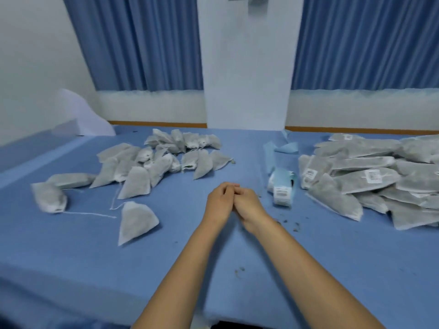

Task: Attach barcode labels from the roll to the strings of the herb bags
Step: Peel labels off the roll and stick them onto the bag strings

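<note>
My left hand [218, 200] and my right hand [249, 205] meet above the middle of the blue table [95, 269], fingers curled and fingertips touching each other. I see nothing between the fingers. The label roll [281, 188], with a barcode label showing on its light blue backing, lies just right of my right hand. Several grey herb bags without labels [152, 162] are spread out at the left. The nearest bag [136, 222] lies alone left of my left forearm. A white string [92, 213] trails from another bag [50, 198]. Labelled bags [370, 176] are piled at the right.
Strips of empty blue backing paper [285, 148] lie behind the roll. Herb crumbs [294, 225] dot the cloth near my right wrist. A white pillar [247, 67] and blue curtains [142, 43] stand behind the table. White sheets [83, 115] lean at the far left.
</note>
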A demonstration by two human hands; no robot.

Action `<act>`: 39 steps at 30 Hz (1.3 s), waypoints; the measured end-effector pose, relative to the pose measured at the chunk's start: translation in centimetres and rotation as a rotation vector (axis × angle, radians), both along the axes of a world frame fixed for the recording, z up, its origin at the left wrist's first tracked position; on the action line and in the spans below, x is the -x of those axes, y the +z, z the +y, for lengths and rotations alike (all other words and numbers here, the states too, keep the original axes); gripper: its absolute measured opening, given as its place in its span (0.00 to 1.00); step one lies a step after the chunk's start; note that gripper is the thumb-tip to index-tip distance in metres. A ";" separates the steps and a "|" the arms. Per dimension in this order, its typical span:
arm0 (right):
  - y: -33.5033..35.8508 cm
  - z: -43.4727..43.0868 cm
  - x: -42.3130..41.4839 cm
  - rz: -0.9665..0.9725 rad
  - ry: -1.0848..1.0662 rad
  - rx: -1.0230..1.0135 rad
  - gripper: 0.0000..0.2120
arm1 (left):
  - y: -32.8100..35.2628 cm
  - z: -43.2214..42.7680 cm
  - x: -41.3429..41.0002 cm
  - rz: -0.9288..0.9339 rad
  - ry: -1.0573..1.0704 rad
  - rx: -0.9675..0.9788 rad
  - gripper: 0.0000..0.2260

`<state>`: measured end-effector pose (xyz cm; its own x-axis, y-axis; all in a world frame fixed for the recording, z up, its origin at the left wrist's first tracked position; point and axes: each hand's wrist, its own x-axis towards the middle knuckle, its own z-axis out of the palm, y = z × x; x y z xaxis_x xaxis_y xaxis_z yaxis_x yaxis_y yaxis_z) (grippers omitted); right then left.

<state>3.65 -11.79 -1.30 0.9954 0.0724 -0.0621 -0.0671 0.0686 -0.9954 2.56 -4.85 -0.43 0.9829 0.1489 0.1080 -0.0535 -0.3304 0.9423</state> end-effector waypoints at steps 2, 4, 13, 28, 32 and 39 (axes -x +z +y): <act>-0.5 2.9 0.1 0.025 0.080 -0.020 0.12 | -0.8 3.4 0.7 -0.117 0.200 -0.218 0.12; -1.1 5.5 0.2 0.043 0.147 -0.056 0.12 | -1.9 7.1 1.2 -0.191 0.557 -0.599 0.14; -2.5 10.7 0.4 0.176 0.285 -0.081 0.08 | -5.4 13.0 2.4 -0.011 0.408 -0.401 0.30; -0.1 -6.2 -1.0 -0.128 -0.097 -0.074 0.05 | -3.4 -0.1 -1.8 -0.376 0.043 -0.673 0.18; 0.1 -9.8 -0.8 -0.175 -0.076 -0.120 0.07 | -3.4 -5.3 -2.1 -0.439 -0.152 -0.226 0.10; 0.6 -14.5 -1.8 -0.401 -0.244 0.065 0.11 | -4.2 -5.9 -4.0 -0.521 -0.189 -0.193 0.05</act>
